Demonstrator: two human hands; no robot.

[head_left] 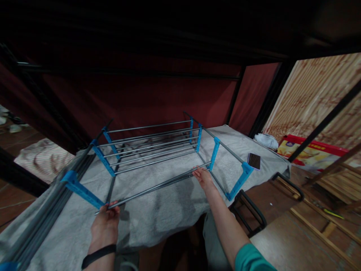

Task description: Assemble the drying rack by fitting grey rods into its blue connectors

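Observation:
A partly built rack of grey metal tubes and blue plastic brackets lies on a grey cloth (166,210). My left hand (105,220) is closed around the near end of a grey metal tube (152,188), beside the lower end of a blue bracket (84,191). Farther right, my right hand (202,176) pinches the same tube close to another blue bracket (214,153). A second tube runs almost alongside it, crossing at a slight angle. Several crossbars (152,146) span the rear brackets. At the front right corner, a blue bracket (239,182) stands with no crossbar on it.
More grey tubes (56,210) lie bundled along the left edge. A dark phone (254,161) rests on the cloth at right. Black metal posts (270,98) and an overhead frame surround the surface. A red and yellow box (310,150) and wooden slats (324,229) are beyond it.

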